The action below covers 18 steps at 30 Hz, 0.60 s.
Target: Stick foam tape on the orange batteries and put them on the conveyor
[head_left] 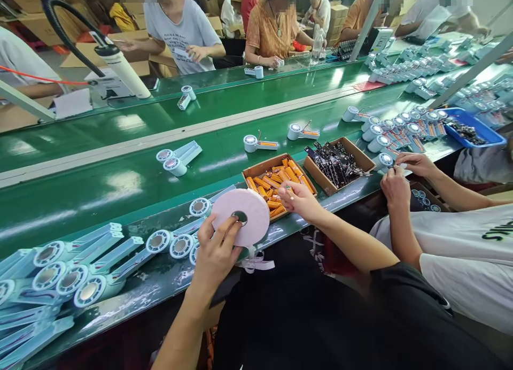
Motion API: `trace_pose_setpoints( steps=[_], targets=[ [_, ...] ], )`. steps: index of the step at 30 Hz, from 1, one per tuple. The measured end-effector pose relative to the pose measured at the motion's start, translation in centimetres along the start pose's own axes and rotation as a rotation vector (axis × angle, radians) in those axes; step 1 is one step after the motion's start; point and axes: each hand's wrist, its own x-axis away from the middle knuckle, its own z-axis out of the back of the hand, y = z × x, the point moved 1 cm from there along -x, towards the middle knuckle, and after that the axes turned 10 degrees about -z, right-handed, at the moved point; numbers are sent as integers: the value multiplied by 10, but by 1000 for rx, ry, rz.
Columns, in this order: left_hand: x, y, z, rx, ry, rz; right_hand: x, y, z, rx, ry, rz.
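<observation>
My left hand (pixel 216 252) grips a wide roll of white tape (pixel 252 217), fingers reaching to its central hole. A loose strip of tape (pixel 256 262) dangles below the roll. My right hand (pixel 300 200) is closed in a pinch over the near side of a cardboard box (pixel 251 170) of orange cylindrical batteries (pixel 294 169); what sits between the fingertips is too small to name. Behind and left of the roll, several light-blue fan housings with long handles (pixel 158 241) lie along the bench edge, some partly hidden by the roll and my left hand.
A second cardboard box (pixel 356 152) holds dark circuit boards. More blue housings (pixel 90 292) crowd the left, others (pixel 175 166) rest on the green conveyor (pixel 100 177). At right, a co-worker's hands (pixel 396 185) handle a part near a blue tray (pixel 495 139). People sit opposite.
</observation>
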Motion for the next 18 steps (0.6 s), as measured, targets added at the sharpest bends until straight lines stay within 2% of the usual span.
trace_pose_setpoints(
  steps=[7,9,14,18],
  targets=[
    [1,4,2,-50,-22,-35,3,-1,-2,25,20,-53],
    [1,4,4,-62,-29,-83,5,-4,0,133,50,13],
    [2,5,3,-41,-60,-149,10,-8,6,571,147,304],
    [4,7,-1,-20,-78,-158,12,-5,9,694,280,324]
  ],
)
